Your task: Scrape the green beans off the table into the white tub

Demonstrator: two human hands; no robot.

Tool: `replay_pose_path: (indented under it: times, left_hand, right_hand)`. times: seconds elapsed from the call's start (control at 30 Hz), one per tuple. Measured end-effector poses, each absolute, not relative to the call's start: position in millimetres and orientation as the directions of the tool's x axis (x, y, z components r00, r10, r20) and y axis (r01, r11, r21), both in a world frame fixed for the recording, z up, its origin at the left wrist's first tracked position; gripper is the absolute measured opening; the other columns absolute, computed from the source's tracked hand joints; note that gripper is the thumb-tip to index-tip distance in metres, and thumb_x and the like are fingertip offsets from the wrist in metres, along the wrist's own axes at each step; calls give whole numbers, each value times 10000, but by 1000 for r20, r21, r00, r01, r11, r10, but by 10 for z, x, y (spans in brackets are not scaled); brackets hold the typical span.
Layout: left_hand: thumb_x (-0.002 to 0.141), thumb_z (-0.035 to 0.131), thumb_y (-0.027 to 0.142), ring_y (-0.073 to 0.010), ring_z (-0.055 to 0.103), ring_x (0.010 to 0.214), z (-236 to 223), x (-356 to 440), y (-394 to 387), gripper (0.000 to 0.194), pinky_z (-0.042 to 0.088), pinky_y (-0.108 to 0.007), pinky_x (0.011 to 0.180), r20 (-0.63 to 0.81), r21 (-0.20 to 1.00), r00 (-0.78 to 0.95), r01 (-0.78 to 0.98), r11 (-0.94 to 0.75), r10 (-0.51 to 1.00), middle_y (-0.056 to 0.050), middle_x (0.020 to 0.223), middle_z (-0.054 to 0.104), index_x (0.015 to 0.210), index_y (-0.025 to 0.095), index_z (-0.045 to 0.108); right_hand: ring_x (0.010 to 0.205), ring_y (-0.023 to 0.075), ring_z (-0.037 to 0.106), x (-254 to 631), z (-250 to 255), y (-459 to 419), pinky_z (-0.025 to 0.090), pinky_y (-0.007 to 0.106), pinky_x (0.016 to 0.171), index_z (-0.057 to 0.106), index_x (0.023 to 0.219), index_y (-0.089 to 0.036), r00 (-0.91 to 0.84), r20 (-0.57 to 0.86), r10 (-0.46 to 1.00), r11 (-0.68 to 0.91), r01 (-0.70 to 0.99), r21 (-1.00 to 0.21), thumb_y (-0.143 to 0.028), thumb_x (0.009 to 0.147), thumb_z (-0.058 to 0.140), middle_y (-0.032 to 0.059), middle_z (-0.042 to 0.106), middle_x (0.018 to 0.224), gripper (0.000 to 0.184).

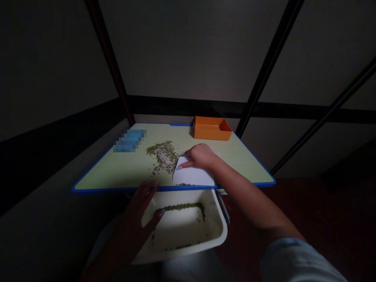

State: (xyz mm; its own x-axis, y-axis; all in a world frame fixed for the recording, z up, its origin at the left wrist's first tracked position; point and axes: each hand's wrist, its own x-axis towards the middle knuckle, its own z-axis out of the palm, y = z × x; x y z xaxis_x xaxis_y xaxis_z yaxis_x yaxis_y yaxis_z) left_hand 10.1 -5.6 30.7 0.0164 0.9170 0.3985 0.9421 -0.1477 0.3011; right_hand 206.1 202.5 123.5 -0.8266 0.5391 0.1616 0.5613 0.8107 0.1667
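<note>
My right hand [202, 156] grips a flat white scraper-like sheet [194, 177], its index finger stretched along the top. The sheet rests on the tabletop near the front edge, just right of a scattered pile of small green and whitish grains [164, 156]. A few green grains lie at the sheet's lower edge. My left hand [139, 215] is open, fingers and thumb spread, at the left side of a white plastic basin [222, 231]. Its fingertips reach the table's front edge, and its thumb is over the basin. Green grains [183, 206] line the basin's far inner edge.
The pale table [232, 164] has a blue rim. An orange open box [213, 131] stands at its back right. A blurred-out blue item [130, 140] lies at the back left. Dark-framed wall panels [188, 51] rise behind the table. The basin sits below the front edge.
</note>
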Motion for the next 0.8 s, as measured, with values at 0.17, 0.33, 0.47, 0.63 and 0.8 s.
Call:
replay_pose_path:
  times: [0.17,0.33,0.47,0.63,0.8]
  left_hand:
    - [856,427,505,-273,301,1375,285,90,-56,621,403,-489,1054,389,298,12,944,-138,921,-23,1497,334,1414,341,205]
    - [858,432,488,-271,309,1371,294,90,-56,621,408,-482,1051,396,296,18,944,-147,918,-22,1500,329,1415,342,200]
    - [857,422,507,-275,303,1373,321,108,-56,621,403,-495,1050,384,298,17,944,-141,923,-27,1495,338,1414,341,203]
    - [859,407,518,-278,302,1374,298,104,-47,619,403,-498,1048,391,304,12,942,-141,921,-25,1502,325,1415,343,198]
    - [856,425,506,-271,290,1379,276,85,-50,625,390,-480,1065,390,304,24,940,-153,921,-16,1504,321,1415,351,194]
  right_hand:
    - [653,195,593,2049,1214,2041,237,272,555,711,784,-179,-842,179,508,824,536,183,-798,733,364,95,678,693,711]
    - [645,187,589,2032,1198,2040,227,271,552,713,782,-178,-846,165,507,830,531,172,-788,741,377,93,678,697,698]
    - [653,189,591,2021,1195,2031,231,269,556,718,788,-183,-848,152,507,832,528,169,-771,756,385,97,686,719,676]
    - [643,187,586,2024,1194,2029,223,273,550,718,788,-185,-847,159,507,833,529,163,-778,752,378,92,678,705,684]
    - [640,183,578,2033,1192,2034,223,272,556,716,782,-190,-847,156,508,834,529,155,-765,763,385,88,676,699,663]
